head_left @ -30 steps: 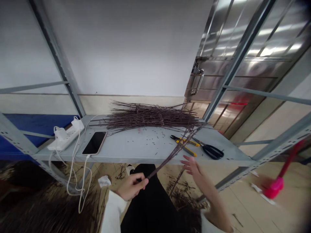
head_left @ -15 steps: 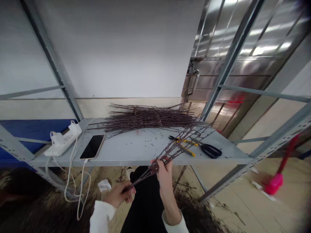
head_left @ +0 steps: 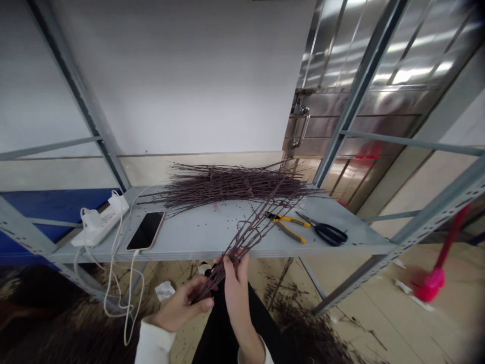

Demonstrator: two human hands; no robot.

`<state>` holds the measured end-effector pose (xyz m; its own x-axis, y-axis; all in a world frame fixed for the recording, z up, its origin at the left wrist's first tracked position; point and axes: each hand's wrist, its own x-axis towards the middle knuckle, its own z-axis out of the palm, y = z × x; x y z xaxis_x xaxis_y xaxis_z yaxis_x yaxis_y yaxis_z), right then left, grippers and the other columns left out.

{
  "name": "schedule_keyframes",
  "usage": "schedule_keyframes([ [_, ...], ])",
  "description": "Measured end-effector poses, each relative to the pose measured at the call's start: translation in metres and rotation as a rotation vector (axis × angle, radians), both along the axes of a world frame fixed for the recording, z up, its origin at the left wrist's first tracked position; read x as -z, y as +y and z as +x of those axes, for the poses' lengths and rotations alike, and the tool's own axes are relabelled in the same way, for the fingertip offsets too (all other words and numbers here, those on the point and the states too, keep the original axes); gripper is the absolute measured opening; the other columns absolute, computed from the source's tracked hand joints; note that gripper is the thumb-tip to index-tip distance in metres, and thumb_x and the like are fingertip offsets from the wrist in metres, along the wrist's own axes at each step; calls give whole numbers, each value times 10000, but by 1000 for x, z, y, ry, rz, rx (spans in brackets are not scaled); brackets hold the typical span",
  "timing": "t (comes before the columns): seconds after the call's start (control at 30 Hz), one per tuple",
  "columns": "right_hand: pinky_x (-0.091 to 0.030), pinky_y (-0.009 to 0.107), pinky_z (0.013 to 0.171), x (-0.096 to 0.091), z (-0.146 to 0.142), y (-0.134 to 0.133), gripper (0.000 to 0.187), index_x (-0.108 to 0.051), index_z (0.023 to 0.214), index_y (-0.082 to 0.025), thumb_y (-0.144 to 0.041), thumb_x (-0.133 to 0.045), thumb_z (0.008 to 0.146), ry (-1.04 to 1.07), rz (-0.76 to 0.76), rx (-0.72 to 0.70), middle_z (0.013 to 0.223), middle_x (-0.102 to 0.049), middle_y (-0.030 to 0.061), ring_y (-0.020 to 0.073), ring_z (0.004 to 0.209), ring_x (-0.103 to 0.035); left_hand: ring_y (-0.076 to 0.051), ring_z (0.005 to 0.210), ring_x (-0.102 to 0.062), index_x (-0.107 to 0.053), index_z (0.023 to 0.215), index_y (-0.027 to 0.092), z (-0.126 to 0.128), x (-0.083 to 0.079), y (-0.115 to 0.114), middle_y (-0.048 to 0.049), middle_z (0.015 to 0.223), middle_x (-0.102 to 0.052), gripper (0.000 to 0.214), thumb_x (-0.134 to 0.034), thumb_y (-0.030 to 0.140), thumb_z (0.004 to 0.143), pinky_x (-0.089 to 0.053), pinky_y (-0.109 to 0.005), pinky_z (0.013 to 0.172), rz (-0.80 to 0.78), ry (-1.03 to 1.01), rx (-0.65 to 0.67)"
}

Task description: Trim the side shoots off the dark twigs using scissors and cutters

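A small bundle of thin dark twigs (head_left: 248,231) slants up and to the right from my hands, over the shelf's front edge. My left hand (head_left: 186,302) is closed around its lower end. Higher up, my right hand (head_left: 235,283) grips the same bundle, close to my left. The upper tips of the twigs overlap a large pile of similar twigs (head_left: 231,184) lying along the back of the grey shelf (head_left: 197,235). Yellow-handled pliers (head_left: 290,225) and dark-handled scissors (head_left: 328,232) lie right of the bundle.
A phone (head_left: 146,231) with a charging cable lies at the shelf's left, beside a white power strip (head_left: 101,221). Metal posts (head_left: 359,96) frame the shelf. Cut twigs (head_left: 303,323) litter the floor, and a pink-red object (head_left: 431,284) stands at the right.
My right hand has moved left and down along the twigs, nearer to my left hand. The bundle's tips have swung left, uncovering the pliers and scissors.
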<state>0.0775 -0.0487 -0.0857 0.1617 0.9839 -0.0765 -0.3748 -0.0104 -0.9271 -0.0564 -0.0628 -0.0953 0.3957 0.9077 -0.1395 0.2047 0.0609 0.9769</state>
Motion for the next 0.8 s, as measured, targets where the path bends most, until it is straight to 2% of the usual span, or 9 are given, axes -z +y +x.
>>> schedule_keyframes([
  [0.07, -475, 301, 568, -1, 4, 2, 374, -408, 1039, -232, -504, -505, 800, -30, -26, -10, 771, -665, -6, 180, 597, -608, -98, 487, -487, -556, 846, 164, 8, -6, 1, 20, 608, -570, 598, -562, 735, 669, -389, -225, 482, -45, -30, -11],
  [0.13, -479, 298, 621, -1, 11, 4, 453, -426, 1117, -214, -520, -511, 794, -101, -21, -8, 819, -673, 5, 180, 647, -615, -59, 357, -385, -546, 814, 159, 15, -9, 2, 47, 525, -525, 621, -487, 766, 692, -280, -197, 365, -76, -3, -78],
  [0.2, -479, 296, 694, -1, 19, 7, 474, -468, 1120, -197, -537, -521, 794, -206, 0, -11, 872, -669, 27, 186, 736, -622, -37, 305, -286, -558, 791, 155, 19, -10, 4, 80, 470, -450, 626, -475, 767, 695, -182, -188, 320, -77, 43, -149],
  [0.27, -481, 294, 725, -3, 29, 10, 478, -470, 1105, -188, -550, -529, 798, -282, 26, 26, 952, -647, 59, 191, 805, -615, -28, 301, -240, -577, 778, 150, 21, -11, 4, 101, 448, -391, 615, -490, 754, 698, -151, -184, 318, -69, 67, -189],
  [0.33, -492, 293, 708, -5, 40, 14, 528, -394, 1157, -189, -549, -542, 800, -319, 49, 165, 1060, -588, 97, 191, 845, -598, -30, 304, -240, -597, 780, 147, 20, -12, 3, 102, 440, -379, 595, -504, 731, 710, -149, -184, 324, -72, 93, -199],
  [0.4, -500, 300, 672, -6, 51, 19, 610, -292, 1229, -202, -538, -560, 797, -365, 79, 372, 1153, -504, 131, 190, 857, -570, -34, 307, -256, -612, 764, 144, 18, -14, 2, 94, 439, -395, 570, -518, 705, 722, -156, -189, 329, -68, 129, -184],
  [0.47, -495, 329, 670, -4, 64, 24, 610, -296, 1248, -212, -533, -557, 800, -487, 115, 479, 1174, -452, 146, 197, 846, -539, -39, 308, -275, -609, 724, 147, 17, -16, 1, 87, 441, -411, 548, -531, 690, 722, -164, -197, 332, -59, 158, -165],
  [0.63, -433, 436, 807, 14, 91, 38, 448, -598, 995, -199, -589, -477, 811, -833, 137, 397, 1053, -463, 137, 264, 921, -490, -48, 332, -298, -594, 661, 153, 17, -18, 1, 73, 451, -437, 505, -546, 652, 727, -173, -209, 351, -34, 210, -166],
  [0.8, -314, 482, 912, 27, 102, 47, 530, -680, 779, -201, -658, -414, 813, -985, 203, 433, 856, -560, 114, 293, 937, -486, -72, 370, -338, -634, 708, 152, 20, -20, 2, 53, 495, -475, 484, -525, 622, 740, -213, -224, 375, -30, 321, -196],
])
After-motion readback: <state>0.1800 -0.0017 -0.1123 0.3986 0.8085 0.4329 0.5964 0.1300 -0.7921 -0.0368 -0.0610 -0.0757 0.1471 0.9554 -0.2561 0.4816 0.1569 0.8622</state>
